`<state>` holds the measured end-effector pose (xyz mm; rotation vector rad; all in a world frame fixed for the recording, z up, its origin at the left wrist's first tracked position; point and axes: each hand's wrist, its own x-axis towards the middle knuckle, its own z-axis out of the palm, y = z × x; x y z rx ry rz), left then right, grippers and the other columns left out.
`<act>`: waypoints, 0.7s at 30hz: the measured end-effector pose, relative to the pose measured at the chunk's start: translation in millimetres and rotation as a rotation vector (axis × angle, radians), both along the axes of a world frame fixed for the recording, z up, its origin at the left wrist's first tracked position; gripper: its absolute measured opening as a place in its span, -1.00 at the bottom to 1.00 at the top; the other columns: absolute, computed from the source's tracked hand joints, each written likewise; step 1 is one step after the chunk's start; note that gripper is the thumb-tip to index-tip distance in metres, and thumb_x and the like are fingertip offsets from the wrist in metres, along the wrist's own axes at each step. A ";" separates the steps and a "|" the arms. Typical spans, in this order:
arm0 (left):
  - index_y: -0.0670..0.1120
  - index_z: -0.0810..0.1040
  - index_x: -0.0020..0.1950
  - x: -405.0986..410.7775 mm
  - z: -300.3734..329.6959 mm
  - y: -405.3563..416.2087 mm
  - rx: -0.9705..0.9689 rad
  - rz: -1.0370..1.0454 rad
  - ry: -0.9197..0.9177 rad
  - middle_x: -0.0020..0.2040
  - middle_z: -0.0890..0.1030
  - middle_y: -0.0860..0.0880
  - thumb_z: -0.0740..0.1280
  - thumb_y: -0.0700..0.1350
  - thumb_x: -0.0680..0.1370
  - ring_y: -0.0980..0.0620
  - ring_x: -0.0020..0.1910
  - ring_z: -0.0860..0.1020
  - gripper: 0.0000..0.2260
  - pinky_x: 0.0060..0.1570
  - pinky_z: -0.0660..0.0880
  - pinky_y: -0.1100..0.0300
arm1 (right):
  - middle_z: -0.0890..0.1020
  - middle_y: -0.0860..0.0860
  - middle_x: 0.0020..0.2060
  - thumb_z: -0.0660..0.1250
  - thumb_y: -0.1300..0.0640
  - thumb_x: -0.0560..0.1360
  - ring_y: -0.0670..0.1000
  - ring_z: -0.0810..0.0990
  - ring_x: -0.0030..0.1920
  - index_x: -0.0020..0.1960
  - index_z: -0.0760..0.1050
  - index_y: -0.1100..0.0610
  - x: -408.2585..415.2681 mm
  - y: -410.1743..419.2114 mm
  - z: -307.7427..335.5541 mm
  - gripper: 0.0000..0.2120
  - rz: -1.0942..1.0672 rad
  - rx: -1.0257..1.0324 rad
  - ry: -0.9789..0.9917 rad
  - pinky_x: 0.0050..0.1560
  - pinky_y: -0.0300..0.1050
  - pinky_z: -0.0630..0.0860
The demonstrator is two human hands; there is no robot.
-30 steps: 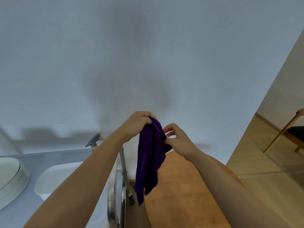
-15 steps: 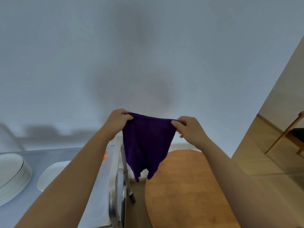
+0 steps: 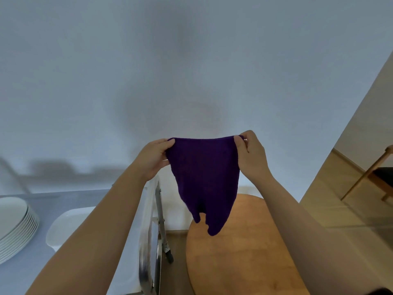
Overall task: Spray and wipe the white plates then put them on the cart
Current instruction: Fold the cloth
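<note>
The white plates (image 3: 14, 226) stand in a stack at the far left on a grey surface (image 3: 70, 199), well apart from both hands. Just beside the stack lies a white tray (image 3: 70, 226), partly hidden by the left forearm. Both hands are raised in front of the wall and hold a purple cloth (image 3: 205, 179) spread between them: the left hand (image 3: 154, 159) pinches one upper corner, the right hand (image 3: 252, 157) pinches the other, and the cloth hangs down over a wooden table (image 3: 244, 252). I think the cloth could slip if one pinch loosens, because only the corners are held. Also, the plates are at the edge of view, so a reach toward them without looking could knock the stack.
</note>
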<state>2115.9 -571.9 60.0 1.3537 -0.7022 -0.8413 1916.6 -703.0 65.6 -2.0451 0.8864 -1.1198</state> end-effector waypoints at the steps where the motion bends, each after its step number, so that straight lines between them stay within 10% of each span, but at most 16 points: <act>1: -0.14 0.60 0.10 -3.3 2.0 -3.0 -0.012 0.031 -0.026 -0.02 0.66 -0.04 0.22 -0.12 0.63 0.03 -0.02 0.60 -0.81 0.01 0.55 0.11 | 0.46 -0.12 -0.29 0.09 0.10 0.63 -0.15 0.43 -0.31 -0.07 0.34 0.09 0.2 -0.3 -0.5 -0.86 -0.014 0.000 -0.024 -0.34 -0.51 0.34; 6: -0.03 0.49 -0.05 -13.8 16.9 -18.4 0.018 0.109 -0.226 -0.15 0.55 0.03 0.11 -0.02 0.65 0.10 -0.19 0.50 -0.79 -0.13 0.45 0.15 | 0.46 -0.10 -0.35 0.14 0.08 0.61 -0.19 0.41 -0.42 -0.21 0.38 0.02 -0.5 -6.6 7.5 -0.78 0.030 0.144 -0.126 -0.44 -0.43 0.33; 13: 0.01 0.63 -0.43 -34.9 31.5 -34.6 0.018 -0.116 -0.015 -0.37 0.62 0.05 0.38 0.06 0.47 0.11 -0.34 0.60 -0.71 -0.31 0.51 0.26 | 0.50 -0.18 -0.48 0.20 0.06 0.59 -0.25 0.42 -0.48 -0.25 0.46 0.08 -1.8 -7.8 14.5 -0.75 0.132 0.332 -0.190 -0.46 -0.39 0.36; 16: -0.04 0.55 -0.43 -39.5 33.9 -35.0 0.119 -0.316 -0.085 -0.35 0.63 -0.01 0.56 0.03 0.16 0.06 -0.33 0.63 -0.76 -0.34 0.53 0.27 | 0.56 -0.18 -0.43 0.24 0.06 0.58 -0.20 0.51 -0.38 -0.21 0.52 0.07 -3.1 -7.4 16.5 -0.78 0.204 0.356 -0.208 -0.34 -0.26 0.46; 21: -0.12 0.55 -0.38 -42.8 45.2 -41.8 0.071 -0.364 0.086 -0.34 0.63 -0.06 0.49 -0.21 0.21 0.04 -0.35 0.64 -0.87 -0.34 0.56 0.24 | 0.67 -0.04 -0.19 0.17 -0.19 0.53 -0.03 0.61 -0.12 0.04 0.56 0.12 -12.6 -3.6 -4.9 -0.59 0.360 0.605 -0.352 -0.15 -0.16 0.54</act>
